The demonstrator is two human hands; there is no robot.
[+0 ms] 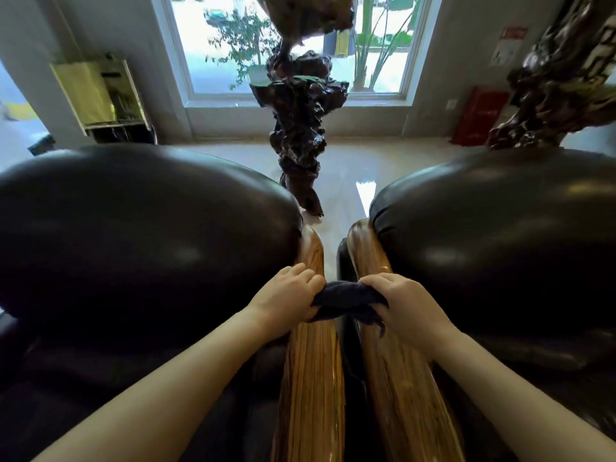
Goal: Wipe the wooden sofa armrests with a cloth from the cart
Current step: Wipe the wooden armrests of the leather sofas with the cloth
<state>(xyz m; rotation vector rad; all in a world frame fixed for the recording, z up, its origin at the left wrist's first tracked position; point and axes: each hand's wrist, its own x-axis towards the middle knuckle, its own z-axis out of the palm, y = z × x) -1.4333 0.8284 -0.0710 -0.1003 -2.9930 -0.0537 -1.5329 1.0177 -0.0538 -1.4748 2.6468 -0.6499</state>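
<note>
Two glossy wooden armrests run side by side away from me: the left armrest (311, 378) and the right armrest (400, 388). A dark navy cloth (348, 298) is stretched across the gap between them. My left hand (288, 296) rests on the left armrest and grips one end of the cloth. My right hand (405, 305) lies on the right armrest and clutches the other end, with a loose corner hanging below it.
Dark leather sofa cushions bulge on the left (140, 235) and right (500, 238). A gnarled dark root sculpture (300, 128) stands on the shiny floor before the window (293, 45). A yellow-green rack (100, 95) stands far left; a red box (480, 115) stands far right.
</note>
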